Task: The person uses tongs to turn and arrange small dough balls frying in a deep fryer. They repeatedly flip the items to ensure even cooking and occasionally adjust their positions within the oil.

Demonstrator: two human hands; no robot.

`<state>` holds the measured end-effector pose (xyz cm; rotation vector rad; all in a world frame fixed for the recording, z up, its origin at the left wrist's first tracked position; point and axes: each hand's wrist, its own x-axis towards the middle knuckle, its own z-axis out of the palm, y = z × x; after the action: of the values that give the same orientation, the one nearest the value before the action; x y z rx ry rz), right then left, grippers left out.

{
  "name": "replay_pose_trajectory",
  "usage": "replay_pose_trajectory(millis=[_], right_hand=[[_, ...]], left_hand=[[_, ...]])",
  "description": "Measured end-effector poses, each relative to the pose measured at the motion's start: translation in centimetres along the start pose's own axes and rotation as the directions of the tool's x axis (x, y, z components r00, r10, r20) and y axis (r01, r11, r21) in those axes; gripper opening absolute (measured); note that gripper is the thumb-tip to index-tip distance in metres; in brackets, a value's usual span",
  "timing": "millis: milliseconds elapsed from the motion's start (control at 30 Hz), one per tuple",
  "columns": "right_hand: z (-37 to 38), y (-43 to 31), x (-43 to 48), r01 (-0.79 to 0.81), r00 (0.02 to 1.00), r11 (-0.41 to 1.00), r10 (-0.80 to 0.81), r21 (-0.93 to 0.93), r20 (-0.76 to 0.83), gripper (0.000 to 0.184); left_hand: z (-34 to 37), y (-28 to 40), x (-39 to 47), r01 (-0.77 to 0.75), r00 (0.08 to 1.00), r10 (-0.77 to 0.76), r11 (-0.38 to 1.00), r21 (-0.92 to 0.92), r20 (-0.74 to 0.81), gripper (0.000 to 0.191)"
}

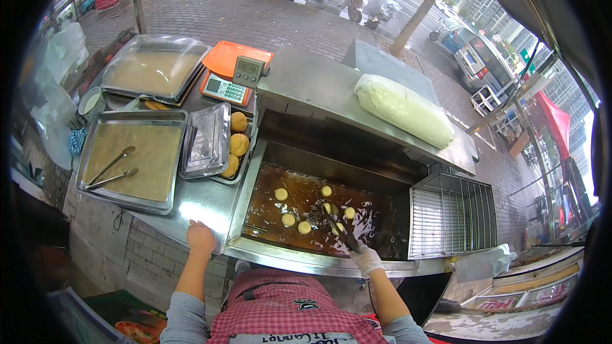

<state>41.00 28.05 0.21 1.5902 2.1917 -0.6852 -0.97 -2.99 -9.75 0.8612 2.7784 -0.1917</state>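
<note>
In a transparent glove, my right hand (367, 259) grips dark metal tongs (350, 239) over the front edge of a deep fryer (306, 256). The tongs' tips reach into brown oil (282, 177), close to a pale dough ball (338, 228). Several more of these round, pale yellow pieces float nearby, and the oil bubbles around some of them. My bare left hand (201, 236) rests at the front edge of the steel counter (205, 200), left of the fryer. Its fingers are curled, with nothing visible in them.
Left of the fryer are a tray of batter-like liquid (158, 141) with tongs (112, 167), browned balls (239, 145) beside a metal lid (205, 141), and an orange scale (227, 88). A wire draining rack (449, 217) stands right. A wrapped dough roll (404, 107) lies behind.
</note>
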Motion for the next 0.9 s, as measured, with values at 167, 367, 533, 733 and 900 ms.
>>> replay_pose_trajectory(millis=[167, 367, 533, 733, 900], right_hand=[[-1.9, 0.8, -1.6, -0.078, 0.996, 0.996, 0.080, 0.042, -0.041, 0.067], [-1.8, 0.4, -3.5, 0.111, 0.994, 0.994, -0.111, -0.001, -0.006, 0.069], [-2.1, -1.3, -3.3, 0.254, 0.954, 0.942, -0.208, -0.218, 0.214, 0.075], [-1.8, -3.8, -2.4, 0.302, 0.947, 0.866, -0.223, -0.398, 0.232, 0.068], [-3.5, -2.1, -2.3, 0.214, 0.964, 0.963, -0.181, -0.163, 0.195, 0.069]], left_hand=[[-1.3, 0.5, -0.3, 0.021, 0.996, -0.020, 1.000, -0.007, 0.087, 0.054], [-1.8, 0.5, -0.2, 0.014, 0.997, -0.013, 1.000, -0.020, 0.076, 0.054], [-0.6, 0.4, -0.1, -0.006, 1.000, 0.006, 1.000, 0.005, -0.014, 0.055], [0.2, 0.0, 0.1, -0.022, 1.000, 0.022, 1.000, 0.010, -0.004, 0.059], [-0.3, 0.0, -0.2, -0.011, 1.000, 0.011, 1.000, -0.001, -0.005, 0.058]])
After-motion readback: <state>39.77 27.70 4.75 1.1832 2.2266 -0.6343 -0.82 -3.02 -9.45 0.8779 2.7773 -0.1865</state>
